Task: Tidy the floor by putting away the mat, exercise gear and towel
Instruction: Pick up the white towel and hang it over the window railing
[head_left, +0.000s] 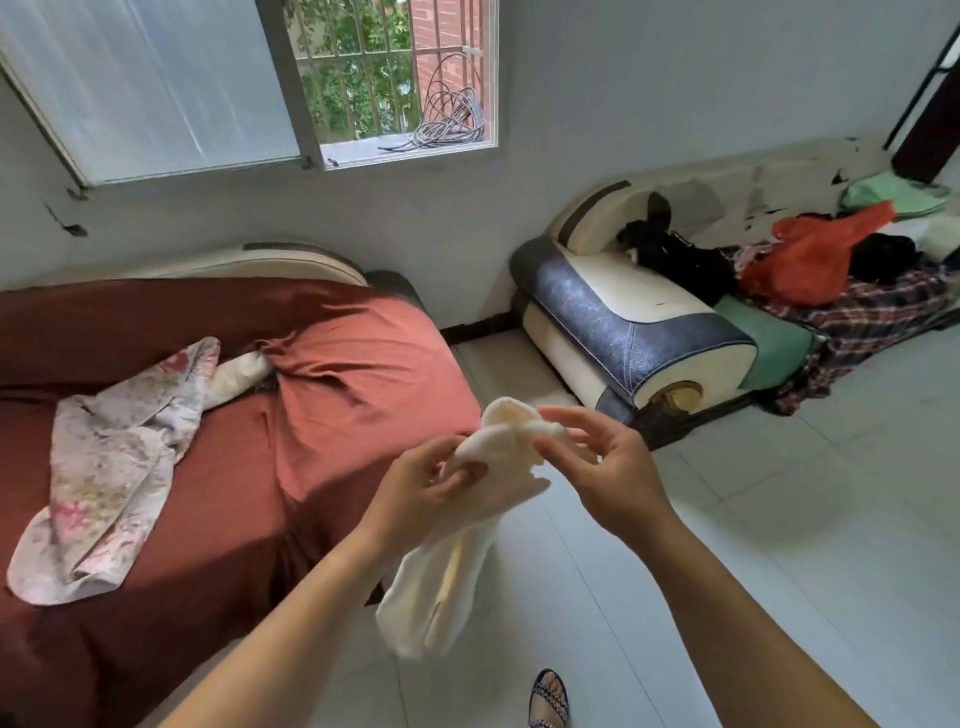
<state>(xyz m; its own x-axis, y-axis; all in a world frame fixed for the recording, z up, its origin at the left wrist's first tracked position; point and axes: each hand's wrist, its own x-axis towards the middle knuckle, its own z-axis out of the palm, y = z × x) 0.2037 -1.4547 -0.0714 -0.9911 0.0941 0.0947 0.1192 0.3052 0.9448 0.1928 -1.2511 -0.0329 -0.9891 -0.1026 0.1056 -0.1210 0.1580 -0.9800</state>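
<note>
A cream-white towel (457, 551) hangs in the air in front of me, above the white tiled floor. My left hand (421, 488) grips its upper edge from the left, fingers curled into the cloth. My right hand (602, 467) pinches the top of the same towel from the right with thumb and fingertips. The towel's lower part droops down between my forearms. No mat or exercise gear shows in this view.
A sofa under a rust-red cover (311, 395) stands at the left with a floral cloth (109, 467) on it. A cream and blue sofa (644, 322) at the right holds piled clothes (810, 260). My sandalled foot (548, 696) is on the tiles below.
</note>
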